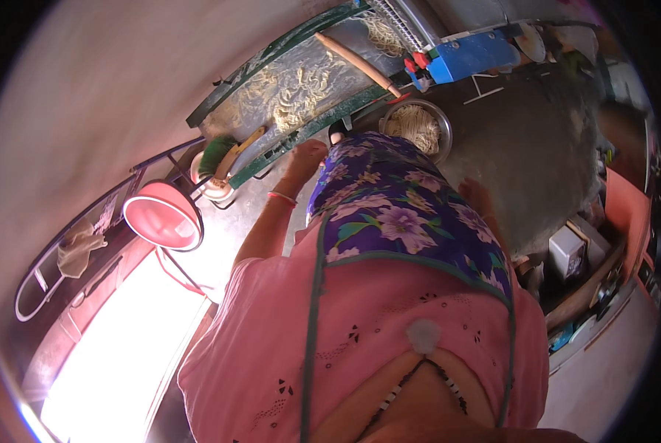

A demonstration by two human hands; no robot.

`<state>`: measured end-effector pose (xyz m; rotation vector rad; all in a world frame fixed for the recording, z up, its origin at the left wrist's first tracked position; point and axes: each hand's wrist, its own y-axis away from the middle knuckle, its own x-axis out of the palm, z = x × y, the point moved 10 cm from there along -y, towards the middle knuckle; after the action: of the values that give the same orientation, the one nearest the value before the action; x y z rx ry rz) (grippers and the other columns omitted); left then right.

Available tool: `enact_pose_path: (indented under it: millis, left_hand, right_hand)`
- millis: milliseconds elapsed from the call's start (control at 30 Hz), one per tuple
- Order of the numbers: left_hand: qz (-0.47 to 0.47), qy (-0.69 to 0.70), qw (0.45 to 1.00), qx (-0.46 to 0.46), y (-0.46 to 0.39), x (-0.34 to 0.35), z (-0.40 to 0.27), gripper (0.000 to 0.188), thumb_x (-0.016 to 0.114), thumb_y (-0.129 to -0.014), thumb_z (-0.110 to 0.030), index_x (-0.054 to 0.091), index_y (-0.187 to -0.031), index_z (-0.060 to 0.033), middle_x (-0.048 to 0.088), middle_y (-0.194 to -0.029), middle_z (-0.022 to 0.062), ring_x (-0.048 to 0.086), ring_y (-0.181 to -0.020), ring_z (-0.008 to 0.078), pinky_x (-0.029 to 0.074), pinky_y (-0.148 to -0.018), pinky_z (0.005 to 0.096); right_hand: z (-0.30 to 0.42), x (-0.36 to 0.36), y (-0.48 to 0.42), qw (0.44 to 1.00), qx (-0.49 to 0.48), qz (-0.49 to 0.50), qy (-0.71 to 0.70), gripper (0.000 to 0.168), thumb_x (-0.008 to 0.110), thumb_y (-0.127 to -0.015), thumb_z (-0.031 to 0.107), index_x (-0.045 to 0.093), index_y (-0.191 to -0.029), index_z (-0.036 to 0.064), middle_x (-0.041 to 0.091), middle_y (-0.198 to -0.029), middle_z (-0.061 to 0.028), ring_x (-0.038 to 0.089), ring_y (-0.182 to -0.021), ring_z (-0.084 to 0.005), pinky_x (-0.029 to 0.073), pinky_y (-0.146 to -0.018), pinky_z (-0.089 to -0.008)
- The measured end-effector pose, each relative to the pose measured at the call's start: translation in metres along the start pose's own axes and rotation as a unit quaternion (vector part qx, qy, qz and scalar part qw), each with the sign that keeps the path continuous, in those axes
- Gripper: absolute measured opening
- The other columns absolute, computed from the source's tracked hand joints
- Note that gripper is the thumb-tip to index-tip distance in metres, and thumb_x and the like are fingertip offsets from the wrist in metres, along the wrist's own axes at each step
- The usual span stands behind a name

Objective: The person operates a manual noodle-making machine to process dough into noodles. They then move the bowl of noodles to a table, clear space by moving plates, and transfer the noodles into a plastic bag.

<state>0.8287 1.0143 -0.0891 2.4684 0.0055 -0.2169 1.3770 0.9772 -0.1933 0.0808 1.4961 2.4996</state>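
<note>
My left hand [308,159] hangs at the left of my floral apron [402,216], close to the green rim [278,150] of a long metal-topped worktable. Its fingers look loosely curled; whether anything is inside them is hidden. Low at my right side hangs my right hand [476,194], blurred and partly behind the apron. Pale dough scraps [294,111] lie scattered over the tabletop. A wooden rolling pin [358,63] rests across the table, with thin noodles [383,33] beyond it. Past the apron's lower edge, a metal bowl [447,130] holds noodles [415,127].
A blue-sided machine [469,55] with red knobs adjoins the table's far right. A green brush [217,155] sits at the table's left end, near a pink basin [161,213]. Boxes [567,252] and an orange panel [628,213] stand right. Bright light fills the doorway [125,343].
</note>
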Motion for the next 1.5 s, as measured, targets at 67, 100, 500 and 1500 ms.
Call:
enact_pose_path:
  millis: [67,100,500,1500]
  left_hand:
    - [0.017,-0.059,0.997,0.040,-0.005,0.015,0.007,0.022,0.057,-0.081,-0.021,0.065,-0.081,-0.0005,0.066,-0.075,0.0092,0.065,-0.066,0.0175,0.051,-0.062,0.0303]
    - [0.022,-0.087,0.994,0.060,-0.010,0.022,0.010,0.022,0.057,-0.080,-0.021,0.065,-0.081,-0.0009,0.066,-0.074,0.0096,0.065,-0.066,0.0181,0.050,-0.062,0.0310]
    - [-0.004,-0.421,0.884,0.204,-0.106,0.065,-0.041,0.019,0.054,-0.079,-0.018,0.061,-0.092,-0.0061,0.063,-0.097,0.0172,0.060,-0.093,0.0372,0.050,-0.077,0.0471]
    - [0.212,-0.383,0.890,0.128,-0.197,0.250,0.121,0.026,0.054,-0.083,-0.023,0.061,-0.099,-0.0039,0.065,-0.088,0.0198,0.062,-0.086,0.0380,0.049,-0.076,0.0423]
  right_hand:
    - [-0.001,-0.020,0.001,0.911,-0.237,0.090,0.324,0.019,0.059,-0.084,0.016,0.061,-0.098,0.003,0.062,-0.086,-0.0103,0.062,-0.077,-0.0209,0.053,-0.067,-0.0297]
    - [0.000,-0.019,0.011,0.809,-0.333,0.099,0.474,0.017,0.059,-0.082,0.014,0.062,-0.095,0.003,0.063,-0.086,-0.0111,0.062,-0.077,-0.0219,0.053,-0.067,-0.0301]
    - [0.057,0.126,0.034,0.563,-0.439,0.136,0.687,0.026,0.057,-0.085,0.018,0.060,-0.105,0.003,0.062,-0.100,-0.0136,0.060,-0.091,-0.0290,0.047,-0.081,-0.0383]
    - [-0.150,-0.072,-0.155,0.976,-0.096,-0.160,0.108,0.026,0.053,-0.085,0.018,0.063,-0.104,0.003,0.067,-0.084,-0.0077,0.064,-0.078,-0.0203,0.050,-0.072,-0.0331]
